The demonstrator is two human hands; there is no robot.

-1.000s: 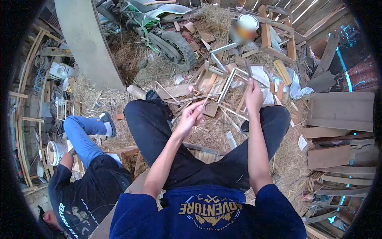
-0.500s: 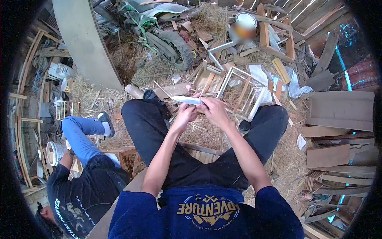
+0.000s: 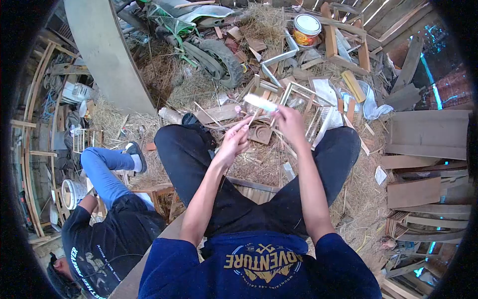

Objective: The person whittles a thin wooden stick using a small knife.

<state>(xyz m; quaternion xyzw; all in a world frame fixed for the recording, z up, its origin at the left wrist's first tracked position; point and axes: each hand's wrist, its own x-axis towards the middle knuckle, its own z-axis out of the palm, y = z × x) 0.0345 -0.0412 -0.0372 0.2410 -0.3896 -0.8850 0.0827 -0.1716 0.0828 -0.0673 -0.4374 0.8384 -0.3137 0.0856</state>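
My left hand (image 3: 234, 143) is closed around a thin wooden stick (image 3: 254, 117), whose tip points up and away from me. To its right, my right hand (image 3: 290, 124) grips a knife (image 3: 261, 102) with a broad, pale blade, blurred by motion. The blade is tilted up to the left, beyond the stick's tip; I cannot tell whether they touch. Both hands are above the gap between my knees. Past them on the ground lies a wooden frame with thin bars (image 3: 318, 124), and a small square wooden block (image 3: 261, 133) shows between my hands.
At left, a person in a black shirt (image 3: 114, 239) sits bent over near a white bucket (image 3: 74, 193). Straw and wood scraps cover the ground. Farther off are a paint can (image 3: 306, 31), a tyre (image 3: 224, 60) and a large curved board (image 3: 107, 55). Planks (image 3: 413, 192) are stacked at right.
My hands have moved apart. The right hand with the knife has gone up and to the right, and its blade now tilts upward. The left hand stays nearly in place with the stick.
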